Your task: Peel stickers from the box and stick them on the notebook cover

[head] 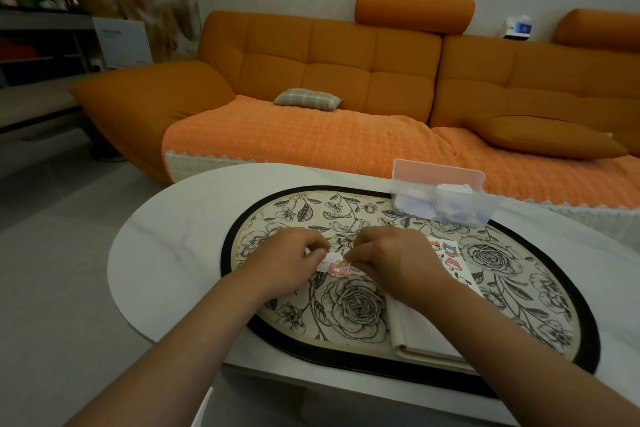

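white oval table (166, 253) | floral placemat (519, 274) | orange sofa (311, 55) | plaid cushion (307, 99)

This is a home living room. A long orange sofa (339, 55) runs along the pale wall, its seat spread with a woven orange throw (301, 139), a small plaid pillow (307, 99) and a big orange cushion (547, 137) lying on it. In front stands a low oval desk (166, 246) with a rose-patterned mat (519, 274). A tissue box (517, 28) sits on the sofa back, and cluttered shelves (41, 42) fill the left corner.
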Motion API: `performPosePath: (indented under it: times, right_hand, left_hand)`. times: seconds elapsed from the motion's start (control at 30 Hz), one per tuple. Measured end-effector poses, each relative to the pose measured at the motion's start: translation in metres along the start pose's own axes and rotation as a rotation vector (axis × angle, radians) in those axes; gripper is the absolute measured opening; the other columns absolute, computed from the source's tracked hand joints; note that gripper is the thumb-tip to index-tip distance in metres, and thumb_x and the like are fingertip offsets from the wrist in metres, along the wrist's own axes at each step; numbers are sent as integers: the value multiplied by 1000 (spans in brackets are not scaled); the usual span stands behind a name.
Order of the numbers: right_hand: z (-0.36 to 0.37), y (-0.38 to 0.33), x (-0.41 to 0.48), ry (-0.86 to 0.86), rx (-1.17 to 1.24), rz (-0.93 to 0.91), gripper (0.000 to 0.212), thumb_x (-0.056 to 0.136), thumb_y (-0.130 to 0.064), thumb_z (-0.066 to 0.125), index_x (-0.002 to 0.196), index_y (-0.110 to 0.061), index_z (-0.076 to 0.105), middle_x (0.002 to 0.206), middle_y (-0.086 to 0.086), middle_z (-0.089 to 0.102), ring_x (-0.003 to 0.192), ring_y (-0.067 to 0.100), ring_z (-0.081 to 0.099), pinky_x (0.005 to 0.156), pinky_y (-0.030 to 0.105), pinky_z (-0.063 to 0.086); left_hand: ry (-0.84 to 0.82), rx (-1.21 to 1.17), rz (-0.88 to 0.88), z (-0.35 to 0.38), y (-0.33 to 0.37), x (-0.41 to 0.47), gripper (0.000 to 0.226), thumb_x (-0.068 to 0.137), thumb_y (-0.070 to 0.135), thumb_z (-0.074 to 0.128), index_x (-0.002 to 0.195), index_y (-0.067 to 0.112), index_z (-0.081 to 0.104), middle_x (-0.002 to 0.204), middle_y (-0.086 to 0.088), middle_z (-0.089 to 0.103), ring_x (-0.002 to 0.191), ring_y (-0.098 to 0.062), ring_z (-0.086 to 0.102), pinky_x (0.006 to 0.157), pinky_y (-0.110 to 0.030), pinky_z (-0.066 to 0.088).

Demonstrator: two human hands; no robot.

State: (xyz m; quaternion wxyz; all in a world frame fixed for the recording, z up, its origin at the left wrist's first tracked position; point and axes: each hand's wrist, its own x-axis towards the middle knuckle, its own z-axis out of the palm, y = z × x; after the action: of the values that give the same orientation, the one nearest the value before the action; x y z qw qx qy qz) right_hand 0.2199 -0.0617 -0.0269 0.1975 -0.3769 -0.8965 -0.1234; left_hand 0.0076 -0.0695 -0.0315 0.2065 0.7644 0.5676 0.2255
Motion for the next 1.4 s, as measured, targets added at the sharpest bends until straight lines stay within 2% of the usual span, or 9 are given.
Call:
performPosePath:
  times: [0.17,0.27,0.4,0.53,0.63,0.8,1.0,1.2,1.4]
  right_hand:
    - [-7,5,-9,166,151,110,13,81,-28,82,92,-35,80,84,-18,69,65,-3,58,51,17,43]
    - [-6,8,-15,170,235,232,20,81,-27,81,96,-39,78,89,-22,68,63,-12,51,55,9,34]
    - [-13,7,-16,94,502,467,27,89,-22,72,111,-38,73,89,-22,67,60,3,58,54,23,49]
    - [-19,12,-17,95,959,745,18,94,-14,62,99,-23,76,82,-4,74,54,12,57,50,25,48]
    - [-28,15,-17,82,1108,810,9,92,-15,67,94,-15,76,82,6,75,53,13,55,45,18,42]
    - [-32,23,-20,150,1098,853,4,89,-14,73,87,-14,76,75,4,75,47,7,51,42,13,38]
    - [-31,37,-27,158,1018,817,3,87,-20,76,87,-18,77,70,3,71,51,6,53,51,24,46]
    - [-34,48,-32,230,941,803,8,90,-13,70,90,-16,77,74,4,71,48,1,56,47,14,45]
    - [-35,57,-38,231,825,764,4,88,-18,72,87,-19,76,77,-6,72,51,-3,56,47,10,40]
  left_hand:
    - [-41,-551,-133,4,25,0,13,96,29,64,107,26,69,91,7,76,75,-5,69,73,-24,50]
    - [-64,-643,-200,8,29,2,22,87,24,76,108,27,69,85,4,76,67,-2,66,69,-22,46]
    - [-14,-719,-194,13,34,6,17,85,21,77,102,23,74,84,2,74,62,-3,62,58,-14,47]
    - [78,-739,-177,18,42,14,8,88,20,74,93,26,75,81,5,72,64,-6,61,58,-21,47]
    - [110,-740,-157,21,48,19,5,88,20,74,90,25,74,78,3,70,63,-6,60,59,-22,45]
    - [125,-698,-115,29,61,29,3,89,20,71,91,20,70,82,-4,70,65,-9,60,50,-20,45]
    - [190,-517,-42,36,72,42,2,86,31,74,84,32,73,80,4,73,73,-26,68,61,-46,59]
    - [195,-355,39,37,82,51,5,85,30,74,81,33,74,76,12,72,67,-5,61,59,-17,48]
    - [175,-358,83,44,93,57,8,87,29,72,81,33,73,73,14,69,66,-10,61,61,-27,50]
